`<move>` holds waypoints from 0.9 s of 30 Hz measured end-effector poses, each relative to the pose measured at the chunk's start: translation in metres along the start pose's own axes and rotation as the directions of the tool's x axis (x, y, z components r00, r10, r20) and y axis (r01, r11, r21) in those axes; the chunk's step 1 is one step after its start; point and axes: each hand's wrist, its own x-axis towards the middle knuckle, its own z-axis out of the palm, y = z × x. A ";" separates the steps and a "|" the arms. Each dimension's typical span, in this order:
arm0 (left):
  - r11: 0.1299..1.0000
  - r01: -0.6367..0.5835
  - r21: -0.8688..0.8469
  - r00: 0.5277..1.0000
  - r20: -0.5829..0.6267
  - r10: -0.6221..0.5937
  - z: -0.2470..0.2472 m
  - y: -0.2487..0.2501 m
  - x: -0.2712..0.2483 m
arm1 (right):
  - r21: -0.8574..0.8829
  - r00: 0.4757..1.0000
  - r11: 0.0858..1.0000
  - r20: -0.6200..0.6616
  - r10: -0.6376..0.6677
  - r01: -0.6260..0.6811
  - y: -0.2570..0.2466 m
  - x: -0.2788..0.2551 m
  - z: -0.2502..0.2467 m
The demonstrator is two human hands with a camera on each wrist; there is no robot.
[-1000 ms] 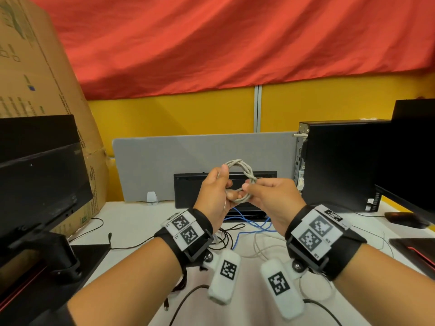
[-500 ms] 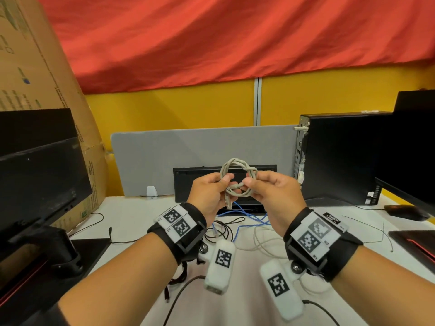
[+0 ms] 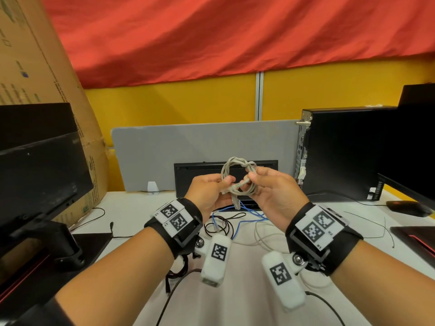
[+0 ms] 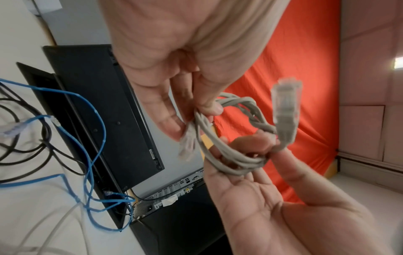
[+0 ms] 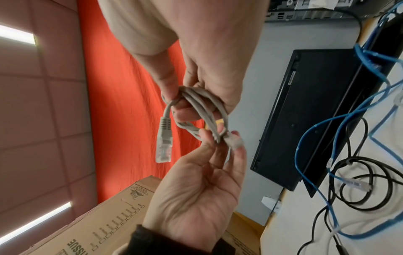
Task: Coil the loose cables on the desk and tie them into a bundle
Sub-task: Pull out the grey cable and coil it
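A grey network cable point(image 3: 238, 164) is wound into a small coil and held in the air above the desk. My left hand point(image 3: 227, 182) pinches the coil's left side point(image 4: 205, 120). My right hand point(image 3: 250, 179) pinches its right side point(image 5: 191, 98), with the end of the cable wrapped round the loops. One clear plug point(image 5: 164, 138) sticks out free near the right thumb, and the other plug point(image 3: 236, 203) hangs below the coil. On the desk under the hands lie a loose blue cable point(image 3: 237, 223), a black cable point(image 3: 219, 228) and a white cable point(image 3: 266, 238).
A black keyboard point(image 3: 202, 171) stands on edge against a grey divider point(image 3: 188, 147). A black computer tower point(image 3: 341, 151) stands at the right, with monitors point(image 3: 35, 165) at both sides and a cardboard box point(image 3: 35, 67) at the back left. A mouse point(image 3: 407, 204) lies at the far right.
Both hands have come down a little and drawn slightly apart, turning the grey coil so that it faces me. A plug end now hangs below it.
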 end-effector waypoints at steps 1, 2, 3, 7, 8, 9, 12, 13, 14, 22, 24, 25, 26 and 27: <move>1.000 0.011 -0.006 1.000 -0.008 -0.011 -0.002 0.000 0.000 | -0.002 1.000 1.000 0.022 0.017 -0.017 0.000 0.000 0.000; 1.000 0.020 -0.011 1.000 -0.016 -0.020 -0.004 -0.001 0.000 | -0.028 0.999 0.999 0.044 0.027 -0.026 0.001 0.000 0.000; 1.000 0.026 -0.014 0.999 -0.023 -0.027 -0.005 0.000 0.000 | -0.077 0.998 0.997 0.057 0.029 -0.024 0.003 0.000 0.001; 0.998 0.027 -0.062 0.997 -0.069 -0.032 -0.011 0.000 0.001 | -0.436 0.997 0.898 0.059 -0.041 0.062 0.016 0.001 0.000; 0.997 0.023 -0.076 0.997 -0.076 -0.028 -0.012 0.001 0.002 | -0.501 0.996 0.861 0.066 -0.062 0.087 0.018 0.001 -0.001; 0.996 0.020 -0.087 0.996 -0.081 -0.027 -0.013 0.001 0.002 | -0.540 0.995 0.836 0.072 -0.071 0.099 0.019 0.001 -0.004; 0.992 0.038 -0.120 0.995 -0.088 -0.049 -0.015 0.001 0.000 | -0.593 0.995 0.800 0.079 -0.055 0.092 0.020 0.003 -0.010; 0.989 0.047 -0.137 0.994 -0.089 -0.059 -0.016 0.000 0.000 | -0.624 0.994 0.775 0.098 -0.049 0.100 0.019 0.004 -0.012; 0.987 0.055 -0.153 0.994 -0.088 -0.068 -0.017 0.000 0.000 | -0.655 0.991 0.747 0.127 -0.043 0.116 0.018 0.006 -0.013; 0.978 0.186 -0.098 0.983 0.024 -0.184 -0.029 0.002 -0.004 | -0.689 0.939 0.662 0.338 -0.066 0.295 0.025 0.008 -0.012; 0.968 0.243 -0.069 0.969 0.067 -0.238 -0.034 0.004 -0.006 | -0.659 0.930 0.694 0.366 -0.040 0.290 0.029 0.008 -0.011; 0.961 0.272 -0.054 0.960 0.080 -0.267 -0.037 0.005 -0.007 | -0.648 0.925 0.707 0.379 -0.022 0.283 0.030 0.009 -0.011; 0.953 0.299 -0.043 0.952 0.087 -0.295 -0.039 0.006 -0.008 | -0.640 0.922 0.719 0.386 -0.006 0.272 0.031 0.010 -0.011; 0.946 0.322 -0.043 0.944 0.092 -0.317 -0.042 0.007 -0.009 | -0.626 0.924 0.737 0.383 0.005 0.256 0.033 0.011 -0.010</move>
